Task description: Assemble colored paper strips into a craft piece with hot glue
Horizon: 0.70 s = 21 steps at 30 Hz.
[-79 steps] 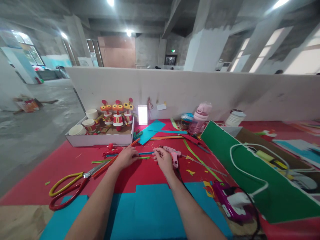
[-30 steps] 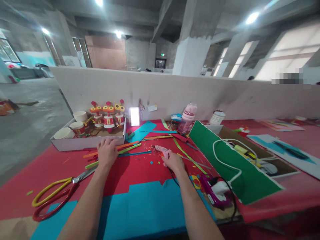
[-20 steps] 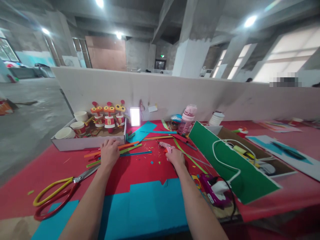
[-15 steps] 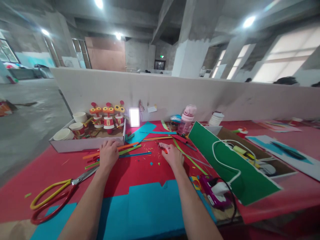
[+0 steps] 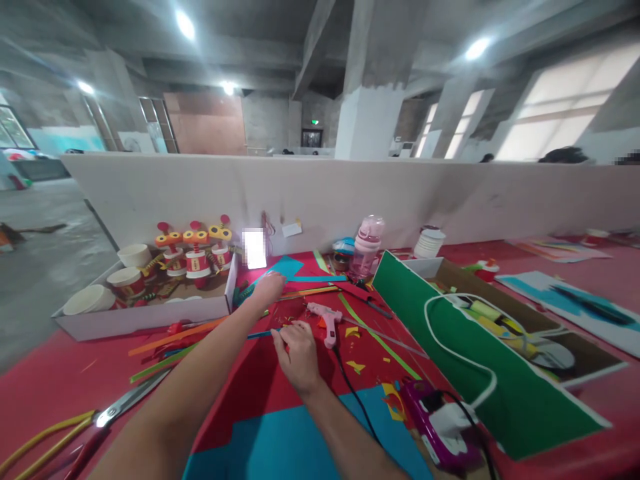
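Observation:
My left hand (image 5: 270,289) reaches forward over the blue paper (image 5: 290,267), close to a blurred bright white rectangle (image 5: 255,248). Its fingers point away from me and are mostly hidden, so their grip does not show. Nearer to me, my right hand (image 5: 299,353) hovers over the red tabletop with the thumb apart from loosely bent fingers; I see nothing held. A narrow blue strip (image 5: 262,334) lies by its thumb. To its right rests a pink glue gun (image 5: 327,320), its black cord (image 5: 353,383) running toward me.
At left stand a white box (image 5: 150,319) with cups and red-yellow cup figures (image 5: 197,257), and large scissors (image 5: 117,407). Toward the right are a green-sided box (image 5: 450,360), a purple power strip (image 5: 435,427) and a pink bottle (image 5: 367,247). Blue sheets (image 5: 280,440) lie in front.
My right hand has let go of the glue gun and moved left and toward me. My left hand has moved from the strips by the box, forward and right. The view has shifted slightly.

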Motion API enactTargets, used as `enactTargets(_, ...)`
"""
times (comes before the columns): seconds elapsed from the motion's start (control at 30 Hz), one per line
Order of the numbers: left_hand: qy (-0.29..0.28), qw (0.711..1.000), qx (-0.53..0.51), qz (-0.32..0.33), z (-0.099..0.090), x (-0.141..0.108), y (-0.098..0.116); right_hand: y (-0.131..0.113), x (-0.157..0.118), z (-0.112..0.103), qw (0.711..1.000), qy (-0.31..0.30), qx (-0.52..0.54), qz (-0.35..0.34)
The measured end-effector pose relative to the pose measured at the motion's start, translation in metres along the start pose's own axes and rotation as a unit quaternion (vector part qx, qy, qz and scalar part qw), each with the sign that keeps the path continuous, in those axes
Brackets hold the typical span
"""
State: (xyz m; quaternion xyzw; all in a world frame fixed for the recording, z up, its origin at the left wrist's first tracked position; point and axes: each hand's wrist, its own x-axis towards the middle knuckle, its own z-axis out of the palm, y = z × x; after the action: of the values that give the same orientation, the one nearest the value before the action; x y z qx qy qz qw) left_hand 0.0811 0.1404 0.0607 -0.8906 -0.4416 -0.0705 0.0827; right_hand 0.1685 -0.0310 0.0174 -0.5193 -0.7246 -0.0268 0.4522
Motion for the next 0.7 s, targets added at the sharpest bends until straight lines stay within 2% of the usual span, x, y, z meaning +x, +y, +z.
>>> enactTargets(0.1, -0.012, 1.0, 0.001, 0.005, 0.017, 0.035, 0.001, 0.0, 0.0, 0.002, 1.0, 0.015, 0.001, 0.01)
enactTargets(0.17, -0.022, 1.0, 0.003, 0.009, 0.025, 0.049, 0.003, 0.0, 0.0, 0.004, 1.0, 0.02, -0.003, 0.017)
enactTargets(0.3, -0.02, 1.0, 0.017, -0.004, 0.032, 0.059, 0.011, 0.002, 0.0, 0.007, 0.999, 0.026, -0.021, 0.022)
enactTargets(0.4, -0.001, 0.999, 0.03, -0.018, 0.025, 0.056, 0.018, 0.004, 0.0, 0.007, 0.999, 0.035, -0.032, 0.021)
enactTargets(0.5, 0.028, 0.999, 0.041, -0.018, 0.004, 0.04, 0.022, 0.005, 0.0, 0.006, 0.998, 0.048, -0.036, 0.014)
enactTargets(0.57, 0.041, 0.998, 0.047, -0.011, -0.015, 0.015, 0.023, 0.004, 0.001, 0.002, 0.998, 0.059, -0.032, 0.006)
enactTargets(0.63, 0.057, 0.996, 0.064, 0.018, -0.032, -0.022, 0.022, 0.002, 0.002, -0.006, 0.997, 0.071, -0.018, -0.001)
enactTargets(0.7, 0.071, 0.993, 0.088, 0.031, -0.045, -0.07, 0.021, 0.0, 0.003, -0.019, 0.996, 0.086, 0.013, -0.007)
